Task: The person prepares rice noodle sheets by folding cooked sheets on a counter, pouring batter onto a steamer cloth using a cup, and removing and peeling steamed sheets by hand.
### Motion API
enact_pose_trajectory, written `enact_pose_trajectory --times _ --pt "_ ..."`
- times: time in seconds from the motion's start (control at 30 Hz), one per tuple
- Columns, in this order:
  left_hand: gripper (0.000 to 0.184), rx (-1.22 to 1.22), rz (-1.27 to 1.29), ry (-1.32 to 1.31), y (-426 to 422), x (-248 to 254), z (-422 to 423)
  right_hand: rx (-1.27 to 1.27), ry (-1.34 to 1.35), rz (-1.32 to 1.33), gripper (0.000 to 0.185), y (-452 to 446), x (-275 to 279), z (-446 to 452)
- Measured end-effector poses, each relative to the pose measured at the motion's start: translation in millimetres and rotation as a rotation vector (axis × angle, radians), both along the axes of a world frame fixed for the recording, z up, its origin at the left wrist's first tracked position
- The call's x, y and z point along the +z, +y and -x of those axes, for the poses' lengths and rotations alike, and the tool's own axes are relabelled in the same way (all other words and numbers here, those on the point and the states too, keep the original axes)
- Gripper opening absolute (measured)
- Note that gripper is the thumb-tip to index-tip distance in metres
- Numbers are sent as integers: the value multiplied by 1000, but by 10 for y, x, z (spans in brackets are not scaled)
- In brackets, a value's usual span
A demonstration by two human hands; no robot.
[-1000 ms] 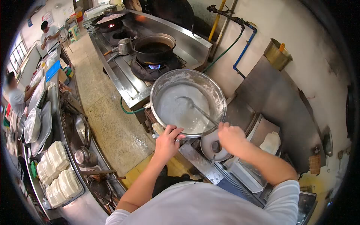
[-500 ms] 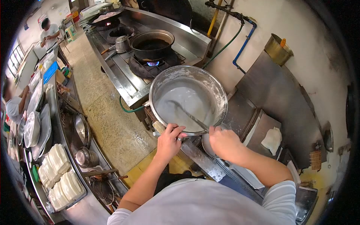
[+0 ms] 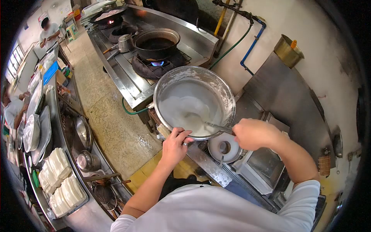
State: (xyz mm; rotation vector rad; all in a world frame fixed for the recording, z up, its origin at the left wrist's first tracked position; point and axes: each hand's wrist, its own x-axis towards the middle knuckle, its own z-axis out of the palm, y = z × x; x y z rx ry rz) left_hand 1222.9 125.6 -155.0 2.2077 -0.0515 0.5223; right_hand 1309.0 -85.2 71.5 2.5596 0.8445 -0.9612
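A large metal bowl [image 3: 228, 87] holds a milky white liquid [image 3: 185, 102], with pale residue on its inner wall. My right hand [image 3: 253, 134] is wrapped round the handle of a metal ladle [image 3: 218, 127], whose head is sunk in the liquid near the bowl's front side. On the bowl's near rim, my left hand [image 3: 177, 145] rests with its fingers gripping the edge; a ring shows on one finger. Just beyond the bowl, a dark pot [image 3: 157, 44] stands over a blue flame. Below my right hand is a round white container [image 3: 224, 147] with a central hole.
A steel stove [image 3: 135, 83] runs to the upper left, with a small metal pot [image 3: 124, 43] and a wok [image 3: 108, 16]. The left counter bears folded white cloth-like stacks [image 3: 63, 181]. Two people [image 3: 49, 34] work at far left. A brass-coloured pot [image 3: 288, 51] stands at right.
My right hand has swung rightward with the ladle, and the ladle's head has moved toward the bowl's near side. My left hand has stayed on the rim.
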Motion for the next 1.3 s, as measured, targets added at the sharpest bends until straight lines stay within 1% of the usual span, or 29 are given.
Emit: enact_pose_trajectory --times 0.07,0.17,0.27,0.37,0.4,0.5,0.57,0.6,0.7,0.73,0.77,0.83,0.93,1.03,1.07,1.17,1.2,1.3 --pt "32 2 9 0 -2 -4 0 6 14 -94 25 66 -86 138" --pt "32 5 1 -2 4 8 -10 131 -266 -177 32 97 -654 369" --pt "31 3 -31 -11 19 10 -11 132 -513 -185 39 64 -1017 432" --pt "30 2 -38 -28 11 17 -9 143 -558 -21 45 -153 -1092 265" --pt "30 3 -38 -31 9 15 -9 86 -483 -69 39 -180 -922 228" --pt "29 7 -38 -33 -11 -1 -7 -19 -127 -8 30 -242 -445 -74" --pt "29 9 -38 -30 -23 4 8 -82 -9 26 27 -102 -144 -188" --pt "29 11 -37 -30 -28 15 8 -112 48 41 26 -68 -75 -208" --pt "27 7 -18 -12 -17 39 10 -25 108 -85 29 -136 -260 -266" --pt "26 5 -7 -4 -16 43 4 -77 102 -95 28 -18 -176 -116" --pt "25 8 -13 -10 -18 47 1 -102 48 -56 29 4 -350 -25" --pt "25 12 -24 -19 -15 53 -1 26 -138 -181 30 35 -655 205" --pt "25 10 -32 -1 -10 60 2 106 -556 -203 32 6 -1080 374" --pt "24 -7 -52 -15 -4 71 10 116 -557 -126 38 -202 -1092 236" --pt "24 -7 -60 -21 -11 69 8 107 -475 -131 30 -274 -994 164" --pt "24 -2 -76 -31 -9 38 14 -26 -107 -19 27 -202 -401 -41" --pt "24 -3 -76 -28 -9 26 17 -99 -49 12 27 -200 -379 -141" --pt "25 -4 -65 -23 -18 -3 10 -130 85 75 33 -107 -176 -306"
